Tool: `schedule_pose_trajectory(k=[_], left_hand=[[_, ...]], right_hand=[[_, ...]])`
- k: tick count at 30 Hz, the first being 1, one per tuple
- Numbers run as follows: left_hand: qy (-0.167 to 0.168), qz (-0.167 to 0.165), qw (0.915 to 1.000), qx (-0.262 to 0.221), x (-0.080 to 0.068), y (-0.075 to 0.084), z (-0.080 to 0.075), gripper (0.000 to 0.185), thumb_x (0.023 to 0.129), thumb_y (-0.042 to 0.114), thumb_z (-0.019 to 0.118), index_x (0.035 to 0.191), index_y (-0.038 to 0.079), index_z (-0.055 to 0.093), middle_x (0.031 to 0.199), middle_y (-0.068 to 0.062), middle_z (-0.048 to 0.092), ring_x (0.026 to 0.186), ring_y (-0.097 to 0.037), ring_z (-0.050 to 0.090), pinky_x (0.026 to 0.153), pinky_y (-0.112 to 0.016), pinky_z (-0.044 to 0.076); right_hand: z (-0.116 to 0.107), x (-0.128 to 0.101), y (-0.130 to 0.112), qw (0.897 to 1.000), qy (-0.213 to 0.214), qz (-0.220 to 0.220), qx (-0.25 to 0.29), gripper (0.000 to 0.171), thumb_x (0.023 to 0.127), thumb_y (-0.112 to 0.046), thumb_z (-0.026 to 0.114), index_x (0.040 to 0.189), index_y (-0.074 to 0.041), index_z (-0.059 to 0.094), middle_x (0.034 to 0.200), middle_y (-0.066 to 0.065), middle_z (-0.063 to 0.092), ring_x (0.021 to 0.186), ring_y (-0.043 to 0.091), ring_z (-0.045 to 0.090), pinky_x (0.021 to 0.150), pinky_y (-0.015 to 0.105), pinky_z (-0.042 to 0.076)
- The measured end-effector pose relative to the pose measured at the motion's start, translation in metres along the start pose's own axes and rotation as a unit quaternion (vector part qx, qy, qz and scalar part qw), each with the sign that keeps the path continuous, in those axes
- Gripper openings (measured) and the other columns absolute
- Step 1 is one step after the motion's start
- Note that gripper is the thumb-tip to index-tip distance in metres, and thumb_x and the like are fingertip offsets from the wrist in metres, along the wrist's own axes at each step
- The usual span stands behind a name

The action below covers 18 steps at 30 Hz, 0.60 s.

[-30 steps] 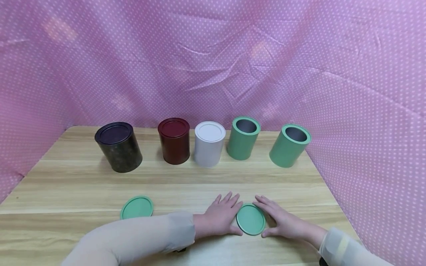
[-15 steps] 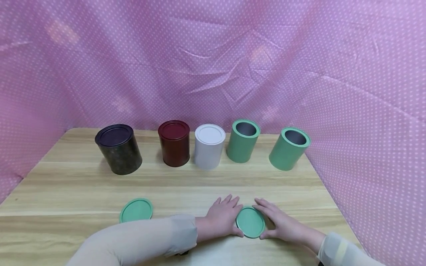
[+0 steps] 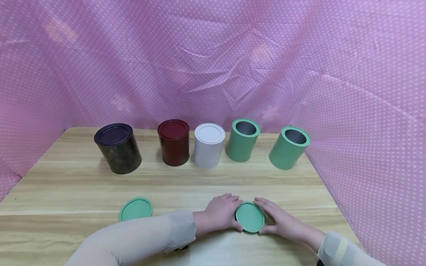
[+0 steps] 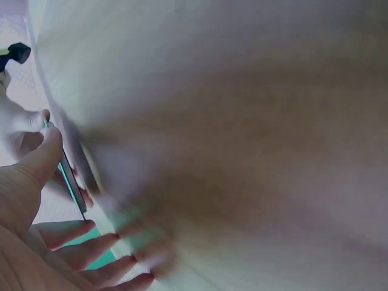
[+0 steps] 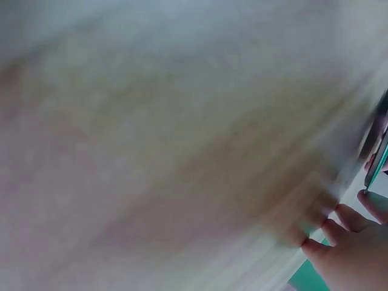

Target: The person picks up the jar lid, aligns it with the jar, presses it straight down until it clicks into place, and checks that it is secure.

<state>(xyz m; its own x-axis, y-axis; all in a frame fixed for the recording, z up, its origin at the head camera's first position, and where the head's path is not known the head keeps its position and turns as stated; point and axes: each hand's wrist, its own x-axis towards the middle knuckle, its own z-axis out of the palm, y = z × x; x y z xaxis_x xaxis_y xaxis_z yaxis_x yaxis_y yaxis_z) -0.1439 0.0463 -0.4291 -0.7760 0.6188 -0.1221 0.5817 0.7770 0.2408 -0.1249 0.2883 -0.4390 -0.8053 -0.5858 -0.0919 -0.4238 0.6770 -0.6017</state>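
A round green lid (image 3: 250, 217) sits at the near middle of the wooden table (image 3: 80, 184), held between both hands. My left hand (image 3: 220, 213) curls its fingers over the lid's left rim, thumb at the near side. Fingers and thumb of my right hand (image 3: 283, 221) close on the right rim. In the left wrist view the green lid (image 4: 68, 179) shows edge-on between thumb and fingers, tilted off the table. The right wrist view is blurred; the lid's edge (image 5: 377, 165) shows above the fingertips (image 5: 315, 247).
A second green lid (image 3: 135, 209) lies flat to the left. Along the back stand a dark tin (image 3: 118, 148), a red tin (image 3: 173, 142) and a white tin (image 3: 208, 145), all lidded, plus two open green tins (image 3: 242, 139) (image 3: 288, 147). Pink dotted cloth (image 3: 366, 111) walls the table.
Both hands lay flat beside the lid; now their fingers have curled onto its rim, and the lid has tilted up slightly off the table.
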Motion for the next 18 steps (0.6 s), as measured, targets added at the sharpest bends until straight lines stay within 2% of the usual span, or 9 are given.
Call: schedule_pose_trajectory(k=[6, 11, 14, 18], left_hand=[[0.001, -0.002, 0.9983, -0.058, 0.005, -0.006, -0.004, 0.078, 0.072, 0.055, 0.079, 0.136, 0.016, 0.055, 0.134, 0.003, 0.06, 0.124, -0.017, 0.055, 0.096, -0.035, 0.051], [-0.002, 0.005, 0.9944, -0.105, 0.01, -0.012, -0.009, 0.065, 0.071, 0.05, 0.081, 0.126, 0.022, 0.06, 0.123, 0.006, 0.065, 0.113, -0.012, 0.059, 0.088, -0.032, 0.053], [-0.007, 0.02, 0.9924, -0.122, 0.013, -0.015, -0.011, 0.058, 0.072, 0.048, 0.082, 0.12, 0.022, 0.062, 0.119, 0.007, 0.066, 0.11, -0.009, 0.06, 0.089, -0.029, 0.052], [-0.01, 0.024, 0.9882, -0.151, 0.016, -0.018, -0.014, 0.06, 0.073, 0.043, 0.083, 0.123, 0.018, 0.061, 0.12, 0.006, 0.066, 0.112, -0.009, 0.059, 0.095, -0.027, 0.049]], right_hand=[[-0.005, 0.003, 0.001, 1.0, 0.012, -0.007, 0.013, 0.088, 0.079, -0.047, 0.072, 0.145, 0.0, 0.038, 0.144, 0.021, 0.046, 0.132, 0.043, 0.043, 0.106, 0.061, 0.034], [-0.009, 0.007, 0.003, 0.999, 0.026, -0.022, 0.013, 0.084, 0.079, -0.042, 0.074, 0.143, 0.0, 0.04, 0.141, 0.02, 0.05, 0.128, 0.041, 0.047, 0.104, 0.059, 0.037], [-0.011, 0.009, 0.004, 0.998, 0.036, -0.044, 0.001, 0.084, 0.078, -0.038, 0.076, 0.141, 0.004, 0.042, 0.139, 0.023, 0.051, 0.126, 0.044, 0.048, 0.102, 0.06, 0.038], [-0.015, 0.013, 0.005, 0.997, 0.044, -0.064, -0.005, 0.084, 0.076, -0.033, 0.078, 0.14, 0.007, 0.042, 0.138, 0.025, 0.051, 0.124, 0.046, 0.048, 0.1, 0.061, 0.039]])
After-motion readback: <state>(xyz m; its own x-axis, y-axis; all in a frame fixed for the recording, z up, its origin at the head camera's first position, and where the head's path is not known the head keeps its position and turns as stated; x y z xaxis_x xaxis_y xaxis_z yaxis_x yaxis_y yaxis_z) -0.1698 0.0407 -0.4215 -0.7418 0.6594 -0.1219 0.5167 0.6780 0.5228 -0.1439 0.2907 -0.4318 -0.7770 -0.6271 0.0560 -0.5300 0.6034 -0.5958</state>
